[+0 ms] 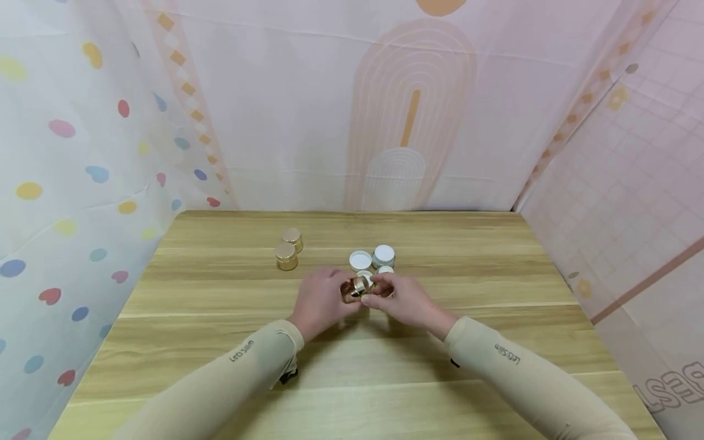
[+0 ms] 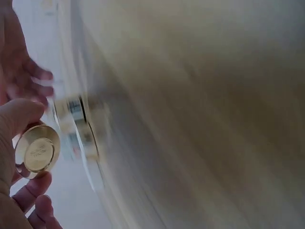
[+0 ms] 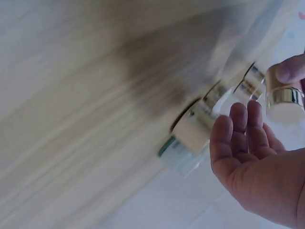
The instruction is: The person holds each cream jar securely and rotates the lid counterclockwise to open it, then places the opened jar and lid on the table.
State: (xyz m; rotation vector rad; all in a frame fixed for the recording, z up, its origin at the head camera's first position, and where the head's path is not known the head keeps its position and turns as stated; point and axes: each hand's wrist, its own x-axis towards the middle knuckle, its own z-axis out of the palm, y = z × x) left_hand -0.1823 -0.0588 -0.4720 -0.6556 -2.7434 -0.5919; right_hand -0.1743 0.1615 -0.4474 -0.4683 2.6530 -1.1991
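My left hand (image 1: 323, 300) holds a small shiny gold jar (image 1: 359, 286) between thumb and fingers, tilted over the table. Its round embossed base faces the camera in the left wrist view. My right hand (image 1: 408, 300) is close beside the jar; the right wrist view shows its fingers (image 3: 239, 131) loosely bent, apart from the jar. Just beyond the hands are a white-topped jar (image 1: 384, 254) and a round white lid-like piece (image 1: 360, 261). More white round pieces behind the fingers are partly hidden.
Two gold jars with matte gold lids, a nearer one (image 1: 286, 256) and a farther one (image 1: 293, 239), stand to the left on the wooden table (image 1: 220, 293). Patterned cloth (image 1: 286, 122) hangs behind the table and along both sides.
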